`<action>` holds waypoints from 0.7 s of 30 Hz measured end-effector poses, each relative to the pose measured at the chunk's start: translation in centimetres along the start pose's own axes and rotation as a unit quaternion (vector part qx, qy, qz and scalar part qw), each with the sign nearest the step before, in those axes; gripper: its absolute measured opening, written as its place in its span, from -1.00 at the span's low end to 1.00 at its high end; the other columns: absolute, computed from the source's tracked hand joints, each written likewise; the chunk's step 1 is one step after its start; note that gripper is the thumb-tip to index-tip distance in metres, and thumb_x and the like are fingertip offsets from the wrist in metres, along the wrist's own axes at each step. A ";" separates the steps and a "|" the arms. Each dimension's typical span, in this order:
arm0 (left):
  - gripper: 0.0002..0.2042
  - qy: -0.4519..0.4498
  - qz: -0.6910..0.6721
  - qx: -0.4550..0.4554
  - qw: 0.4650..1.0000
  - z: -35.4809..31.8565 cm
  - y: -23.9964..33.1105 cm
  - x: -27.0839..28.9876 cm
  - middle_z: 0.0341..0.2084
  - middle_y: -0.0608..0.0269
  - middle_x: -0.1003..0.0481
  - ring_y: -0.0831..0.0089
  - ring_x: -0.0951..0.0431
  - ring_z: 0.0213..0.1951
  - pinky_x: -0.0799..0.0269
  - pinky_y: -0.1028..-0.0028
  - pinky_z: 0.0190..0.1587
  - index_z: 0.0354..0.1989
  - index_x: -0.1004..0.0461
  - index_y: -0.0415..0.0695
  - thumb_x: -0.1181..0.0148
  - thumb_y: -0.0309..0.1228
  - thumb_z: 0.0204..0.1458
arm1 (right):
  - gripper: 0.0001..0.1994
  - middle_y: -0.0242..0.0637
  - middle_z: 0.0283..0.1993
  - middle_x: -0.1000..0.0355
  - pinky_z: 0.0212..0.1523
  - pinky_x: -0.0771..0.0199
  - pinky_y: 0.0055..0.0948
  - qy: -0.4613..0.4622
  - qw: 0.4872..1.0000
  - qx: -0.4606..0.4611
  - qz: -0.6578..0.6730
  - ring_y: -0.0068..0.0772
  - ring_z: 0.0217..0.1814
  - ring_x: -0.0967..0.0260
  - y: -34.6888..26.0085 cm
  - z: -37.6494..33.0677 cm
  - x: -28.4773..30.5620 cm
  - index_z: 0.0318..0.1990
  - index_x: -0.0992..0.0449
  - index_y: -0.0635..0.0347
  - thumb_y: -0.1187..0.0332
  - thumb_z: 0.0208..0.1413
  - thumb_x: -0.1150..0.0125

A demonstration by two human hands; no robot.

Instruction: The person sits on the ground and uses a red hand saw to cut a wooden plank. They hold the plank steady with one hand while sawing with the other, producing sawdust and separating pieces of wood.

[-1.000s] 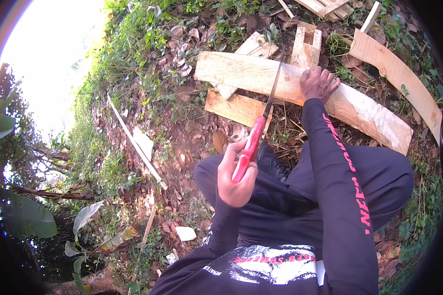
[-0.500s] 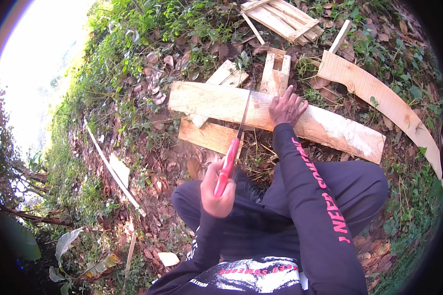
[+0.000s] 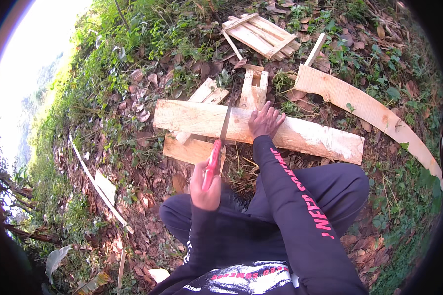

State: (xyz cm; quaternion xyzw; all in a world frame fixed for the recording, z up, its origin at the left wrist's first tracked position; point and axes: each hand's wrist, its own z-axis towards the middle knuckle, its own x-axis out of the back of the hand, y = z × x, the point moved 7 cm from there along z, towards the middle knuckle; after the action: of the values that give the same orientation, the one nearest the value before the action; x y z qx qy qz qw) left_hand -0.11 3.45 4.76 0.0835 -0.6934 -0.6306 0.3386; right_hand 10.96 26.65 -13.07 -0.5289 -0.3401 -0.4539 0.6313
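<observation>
Ground [image 3: 147, 206]: brown leaf litter and low green plants on all sides of the pale wooden plank, the landmark here. Person [image 3: 241, 246]: dark clothing, seated with legs folded at the plank's near edge; right knee just beside its right half. Plank [image 3: 192, 115]: lies crosswise before the person, left part resting over other wood. Curved board [image 3: 369, 107]: beyond the plank's right half, sweeping round well apart from its right end. Slatted wooden panel [image 3: 260, 34]: on the ground farther beyond the plank's middle. Thin pale pole [image 3: 101, 191]: well left of the plank, on the near side. Short board [image 3: 187, 149]: partly under the plank's left half, protruding on the near side. Box-shaped wooden piece [image 3: 253, 96]: just beyond the plank's middle, open recess showing. Red-handled handsaw [image 3: 215, 151]: blade laid across the plank left of its middle, handle off the near edge; depth of any cut cannot be told. Right hand [image 3: 267, 122]: palm down on the plank, right of the blade, fingers spread toward the far edge; curl over it unclear. Left hand [image 3: 204, 189]: near side of the plank, fingers wrapped round the saw handle.
</observation>
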 end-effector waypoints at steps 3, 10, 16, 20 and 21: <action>-0.66 0.014 -0.034 0.084 0.996 -4.8 3.8 3.0 -0.53 0.42 -0.42 0.81 -0.24 -0.64 -0.09 0.73 -0.59 0.01 -0.40 -0.31 -0.01 -0.65 0.01 | -0.33 -0.13 -0.09 -0.38 0.47 0.18 0.15 -0.001 1.000 0.017 0.015 -0.14 0.12 -0.26 -0.8 1.1 1.7 0.27 -0.32 0.42 0.02 0.16 -0.03; -0.63 0.004 0.113 -0.021 0.993 1.1 -1.5 0.7 -0.48 0.01 -0.52 0.48 -0.54 -0.50 -0.42 0.48 -0.41 0.05 -0.41 -0.30 -0.06 -0.63 -0.01 | -0.31 -0.10 -0.07 -0.42 0.45 0.17 0.15 -0.002 1.000 0.005 0.005 -0.10 0.14 -0.28 -2.5 -2.4 1.3 0.30 -0.28 0.41 0.00 0.17 -0.01; -0.66 -0.046 0.046 0.054 0.996 0.9 0.1 2.1 -0.50 0.04 -0.51 0.41 -0.54 -0.52 -0.44 0.41 -0.40 0.02 -0.42 -0.28 -0.09 -0.60 0.02 | -0.36 -0.09 -0.07 -0.43 0.42 0.10 0.13 -0.008 1.000 -0.022 -0.013 -0.09 0.12 -0.30 -1.5 -2.8 0.8 0.28 -0.33 0.34 0.01 0.19 0.03; -0.59 -0.026 0.004 0.081 0.996 -4.9 1.4 6.6 -0.42 0.18 -0.56 0.55 -0.54 -0.45 -0.48 0.52 -0.32 0.12 -0.39 -0.34 -0.09 -0.65 0.02 | -0.38 -0.10 -0.05 -0.44 0.42 0.11 0.12 -0.002 1.000 -0.005 -0.013 -0.09 0.14 -0.29 -2.4 -2.0 -0.3 0.25 -0.37 0.34 0.03 0.19 0.02; -0.61 -0.023 0.000 0.075 0.997 -4.9 1.4 6.6 -0.38 0.22 -0.54 0.60 -0.51 -0.43 -0.45 0.56 -0.31 0.08 -0.39 -0.33 -0.09 -0.66 0.02 | -0.38 -0.10 -0.05 -0.44 0.42 0.12 0.12 -0.001 1.000 -0.004 -0.019 -0.09 0.15 -0.29 -2.6 -2.2 -0.3 0.25 -0.37 0.34 0.03 0.19 0.02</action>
State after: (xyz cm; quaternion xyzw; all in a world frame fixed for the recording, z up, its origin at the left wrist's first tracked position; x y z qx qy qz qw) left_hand -1.91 -3.87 8.37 0.0940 -0.7462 -0.5787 0.3153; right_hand 8.36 24.47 -12.85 -0.5260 -0.3486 -0.4664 0.6199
